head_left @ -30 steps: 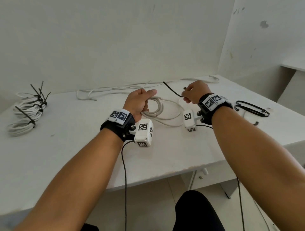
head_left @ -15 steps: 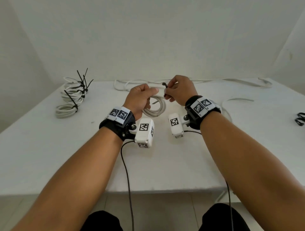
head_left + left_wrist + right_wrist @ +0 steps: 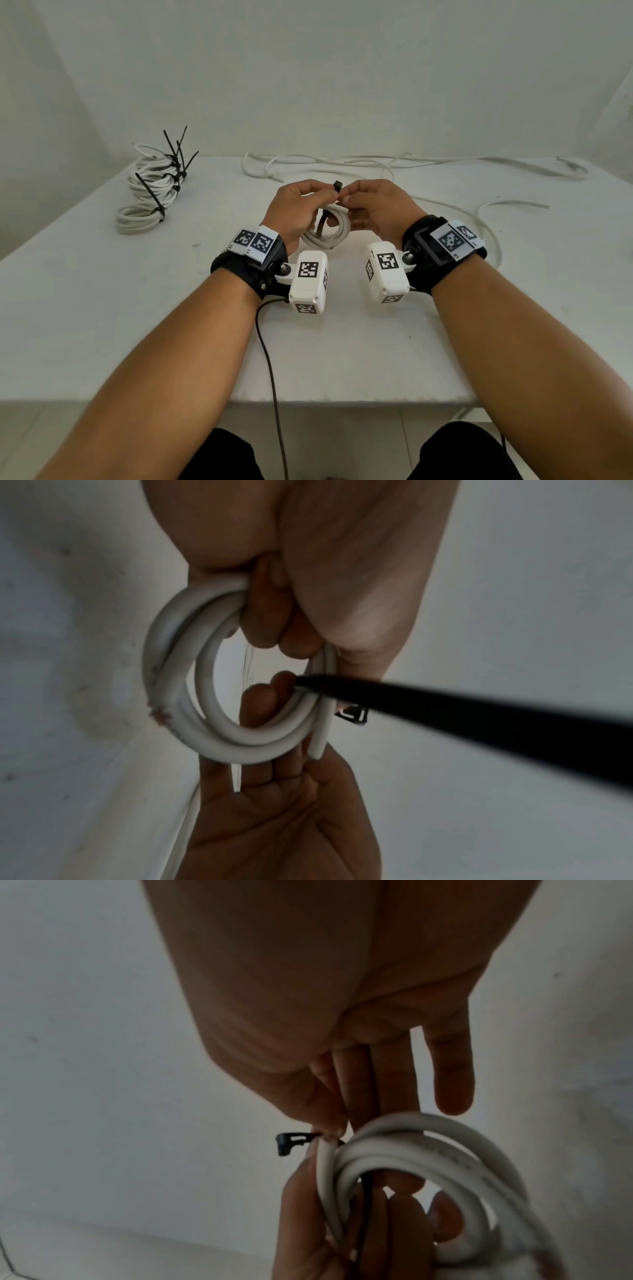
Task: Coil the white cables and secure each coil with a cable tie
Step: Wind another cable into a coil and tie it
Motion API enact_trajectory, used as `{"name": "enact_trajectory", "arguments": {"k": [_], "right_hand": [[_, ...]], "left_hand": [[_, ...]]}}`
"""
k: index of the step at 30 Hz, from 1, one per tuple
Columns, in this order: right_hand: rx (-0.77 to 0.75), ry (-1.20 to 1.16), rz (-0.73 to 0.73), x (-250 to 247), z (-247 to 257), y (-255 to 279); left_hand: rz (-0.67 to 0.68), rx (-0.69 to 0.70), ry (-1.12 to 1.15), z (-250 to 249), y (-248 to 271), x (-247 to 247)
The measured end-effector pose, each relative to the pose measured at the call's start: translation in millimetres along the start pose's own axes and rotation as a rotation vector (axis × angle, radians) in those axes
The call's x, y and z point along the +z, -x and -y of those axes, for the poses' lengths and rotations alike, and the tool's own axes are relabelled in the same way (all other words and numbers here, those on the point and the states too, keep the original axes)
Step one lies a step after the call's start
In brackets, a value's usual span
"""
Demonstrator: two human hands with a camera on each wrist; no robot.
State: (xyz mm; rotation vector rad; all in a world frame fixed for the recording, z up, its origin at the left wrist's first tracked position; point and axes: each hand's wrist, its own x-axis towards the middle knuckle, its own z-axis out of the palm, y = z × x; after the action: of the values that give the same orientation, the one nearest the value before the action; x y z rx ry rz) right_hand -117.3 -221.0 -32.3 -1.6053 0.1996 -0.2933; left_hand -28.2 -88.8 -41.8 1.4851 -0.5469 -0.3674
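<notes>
Both forearms are stretched out over the white surface [image 3: 102, 308], wrists nearly level, knuckles up, hands meeting in the middle at about 12 o'clock from me. My left hand [image 3: 294, 212] has its grip curled round the small white cable coil [image 3: 329, 233], which hangs just above the surface between my two wrists. My right hand [image 3: 373, 209] has a narrow grip, thumb and forefinger pinching the black cable tie [image 3: 337, 186] near its head, with the strap running down through the coil's middle. The other right fingers [image 3: 452, 1074] stick out fairly straight. Finished tied coils [image 3: 150, 192] sit way off at 10 o'clock, loose cables [image 3: 342, 161] along the far edge.
</notes>
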Motion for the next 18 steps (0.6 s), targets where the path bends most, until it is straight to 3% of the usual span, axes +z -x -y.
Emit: {"name": "enact_trajectory", "arguments": {"k": [4, 8, 15, 18], "right_hand": [[-0.017, -0.095, 0.061, 3, 1, 1], [-0.127, 0.099, 0.283, 5, -2, 4], [-0.289, 0.429, 0.134, 15, -8, 1], [-0.287, 0.556, 0.16, 20, -8, 1]], "left_hand": [[-0.041, -0.002, 0.05, -2, 0, -5], [-0.155, -0.033, 0.054, -2, -2, -7], [-0.214, -0.014, 0.016, 0, 0, -3], [-0.254, -0.004, 0.036, -2, 1, -4]]}}
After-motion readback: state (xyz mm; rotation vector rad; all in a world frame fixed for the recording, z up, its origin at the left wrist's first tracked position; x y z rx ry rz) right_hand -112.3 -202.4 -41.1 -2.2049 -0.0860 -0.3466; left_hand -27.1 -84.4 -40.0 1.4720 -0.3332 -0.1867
